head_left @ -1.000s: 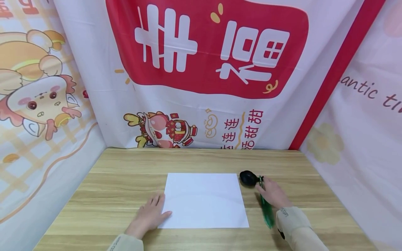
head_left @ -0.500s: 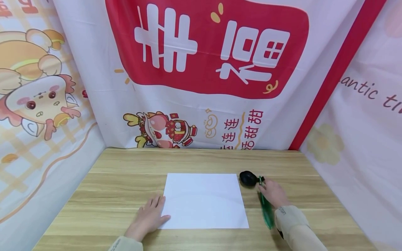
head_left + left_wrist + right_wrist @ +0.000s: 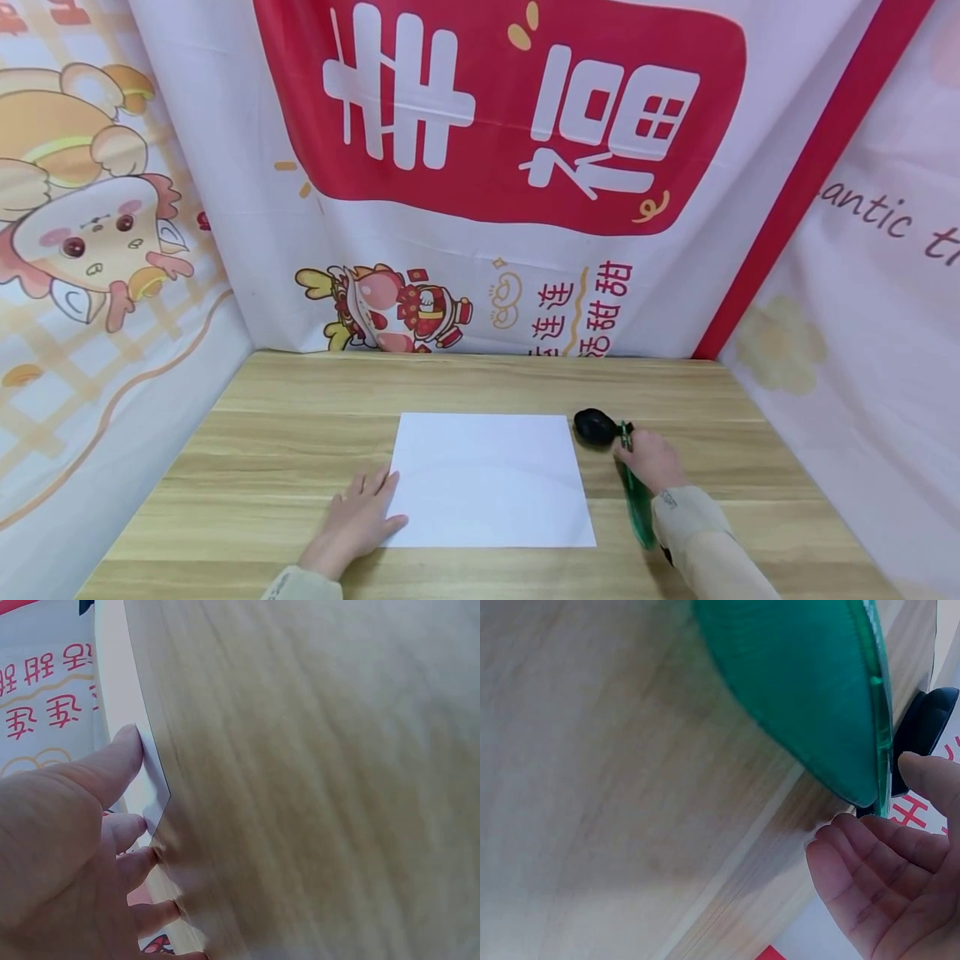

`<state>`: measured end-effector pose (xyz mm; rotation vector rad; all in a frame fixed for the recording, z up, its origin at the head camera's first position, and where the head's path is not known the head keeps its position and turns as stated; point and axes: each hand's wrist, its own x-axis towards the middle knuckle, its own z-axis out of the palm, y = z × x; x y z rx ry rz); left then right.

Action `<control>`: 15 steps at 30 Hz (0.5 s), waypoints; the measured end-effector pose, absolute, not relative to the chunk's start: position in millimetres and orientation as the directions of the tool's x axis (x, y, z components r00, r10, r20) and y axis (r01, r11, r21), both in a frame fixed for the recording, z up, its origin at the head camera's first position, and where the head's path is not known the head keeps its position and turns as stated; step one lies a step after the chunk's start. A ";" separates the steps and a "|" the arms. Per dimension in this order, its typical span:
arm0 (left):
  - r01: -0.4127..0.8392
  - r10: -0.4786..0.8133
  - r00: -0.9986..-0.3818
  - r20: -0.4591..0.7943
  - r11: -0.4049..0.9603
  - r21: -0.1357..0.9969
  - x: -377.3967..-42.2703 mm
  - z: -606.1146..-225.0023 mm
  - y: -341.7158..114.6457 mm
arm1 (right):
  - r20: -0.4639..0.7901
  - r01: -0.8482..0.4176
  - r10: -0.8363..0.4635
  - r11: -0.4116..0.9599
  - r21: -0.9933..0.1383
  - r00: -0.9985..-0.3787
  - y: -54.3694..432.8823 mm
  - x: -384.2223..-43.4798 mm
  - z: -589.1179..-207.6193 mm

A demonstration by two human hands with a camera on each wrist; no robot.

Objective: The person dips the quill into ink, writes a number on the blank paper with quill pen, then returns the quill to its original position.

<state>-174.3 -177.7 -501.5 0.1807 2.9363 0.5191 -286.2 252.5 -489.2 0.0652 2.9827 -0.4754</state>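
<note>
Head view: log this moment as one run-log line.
left hand: flat on table, fingers on white paper edge | right hand: holds green feather pen beside black inkpot

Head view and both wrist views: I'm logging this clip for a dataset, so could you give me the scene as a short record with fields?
surface: wooden table
paper: white sheet lying flat mid-table
left hand: left hand rests flat, fingers straight, thumb on the sheet's near left corner
right hand: right hand holds a green feather quill
ink pot: black pot right of the sheet; quill tip at it
backdrop: printed cloth with red panel
</note>
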 end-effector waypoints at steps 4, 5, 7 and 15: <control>0.095 0.147 -0.981 -0.130 0.935 0.341 -174.1 -504.6 -178.9 | -0.113 0.055 0.022 0.954 -0.294 -0.993 252.5 -287.3 -492.9; 0.096 0.148 -0.981 -0.128 0.935 0.341 -174.2 -505.2 -179.0 | -0.107 0.051 0.021 0.956 -0.288 -0.994 252.6 -287.8 -493.9; 0.098 0.148 -0.981 -0.123 0.936 0.339 -174.5 -506.3 -179.2 | -0.101 0.047 0.019 0.958 -0.282 -0.995 252.6 -288.8 -495.6; 0.103 0.149 -0.982 -0.112 0.935 0.338 -176.0 -507.2 -179.3 | -0.097 0.033 0.007 0.964 -0.264 -0.995 252.0 -291.5 -497.5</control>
